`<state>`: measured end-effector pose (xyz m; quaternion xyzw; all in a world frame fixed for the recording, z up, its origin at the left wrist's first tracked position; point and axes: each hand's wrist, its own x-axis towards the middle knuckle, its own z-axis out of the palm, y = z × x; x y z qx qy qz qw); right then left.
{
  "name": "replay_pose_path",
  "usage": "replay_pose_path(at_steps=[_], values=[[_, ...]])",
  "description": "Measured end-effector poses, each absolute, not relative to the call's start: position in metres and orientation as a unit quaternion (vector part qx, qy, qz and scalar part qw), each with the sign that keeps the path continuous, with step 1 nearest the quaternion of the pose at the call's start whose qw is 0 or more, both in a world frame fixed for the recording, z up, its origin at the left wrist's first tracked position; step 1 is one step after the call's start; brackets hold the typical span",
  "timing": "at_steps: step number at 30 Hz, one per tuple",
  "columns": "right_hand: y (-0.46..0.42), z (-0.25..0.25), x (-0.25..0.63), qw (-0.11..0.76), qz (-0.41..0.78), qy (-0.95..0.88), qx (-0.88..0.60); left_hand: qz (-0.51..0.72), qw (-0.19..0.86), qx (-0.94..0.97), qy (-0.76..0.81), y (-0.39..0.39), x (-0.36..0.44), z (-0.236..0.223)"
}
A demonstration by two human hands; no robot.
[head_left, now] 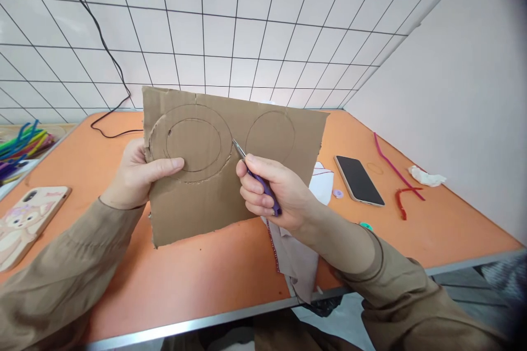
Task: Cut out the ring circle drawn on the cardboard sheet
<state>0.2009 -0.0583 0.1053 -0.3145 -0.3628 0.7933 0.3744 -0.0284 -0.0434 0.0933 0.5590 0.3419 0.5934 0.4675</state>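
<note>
Cardboard sheet [222,197], held up at a slant between the two hands over the orange tabletop [197,279]; whether its lower edge meets the table is hard to judge. The left hand [142,173] is clamped on its left edge, thumb flat on the front face over the inner drawn oval [193,145]. The right hand [274,189] is curled tight round a purple-handled tool [268,193], whose metal tip is at the right side of the outer oval, up and left of that hand.

The sheet should be light and fairly stiff, with a dry, grippy face, but likely to crease or tear along the outer oval, whose lower stretch, between the hands, looks roughened, as if partly cut. The plain border by the left hand seems the soundest hold; fingers behind the oval would sit in the path of the point.

The left fingers are hidden behind the sheet, as is its whole back. The right hand covers the lower part of the second circle [270,112], and whether the tool is scissors or a knife I cannot tell. Beneath the right forearm, a pale cloth [302,269] is partly covered; left of the left hand, a patterned phone case [31,225] is cut off by the frame.
</note>
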Motion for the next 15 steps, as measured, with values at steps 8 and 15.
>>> replay_pose_path(at_steps=[8, 15], values=[[-0.0562, 0.1017, 0.1981, 0.393, 0.780, -0.367, -0.320, 0.614, 0.490, 0.524, 0.330, -0.0437, -0.0232, 0.0878], [-0.0555, 0.1022, 0.1957, 0.393, 0.788, -0.343, -0.327, 0.620, 0.496, 0.520, 0.317, -0.0404, -0.0208, 0.0861]])
